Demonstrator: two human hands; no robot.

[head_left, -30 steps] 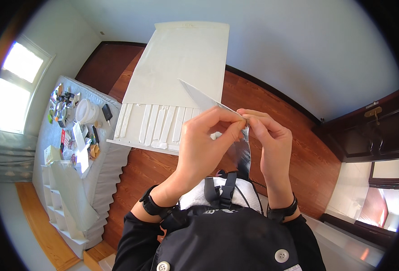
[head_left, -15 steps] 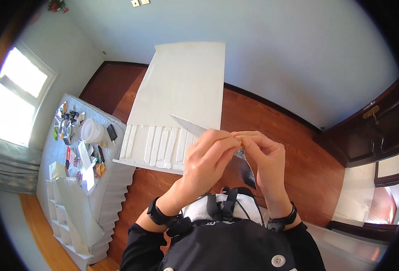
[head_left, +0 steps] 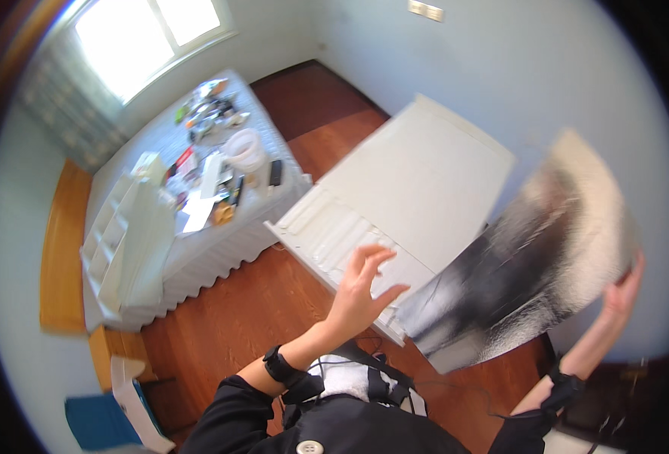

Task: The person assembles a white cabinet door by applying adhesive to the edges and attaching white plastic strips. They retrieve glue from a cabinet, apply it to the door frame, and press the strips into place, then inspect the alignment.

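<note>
A large silver foil sheet, shiny and smeared by motion, hangs in the air at the right and bends along its length. At its right edge my right hand grips it, with part of the fingers hidden behind the sheet. My left hand is empty, thumb and fingers apart, over the near edge of a white panel. Several white strips lie side by side on the near end of that panel. The foil's lower left corner covers part of the panel's near right corner.
To the left stands a bed with a white cover. On it are a white bucket, a white compartment rack, papers and several small tools. A blue and white box sits at lower left. A wall rises behind the panel.
My hands have parted: the left is now open, and the right has swung out to the right with the foil sheet, which now shows its shiny face. The view has turned left.
</note>
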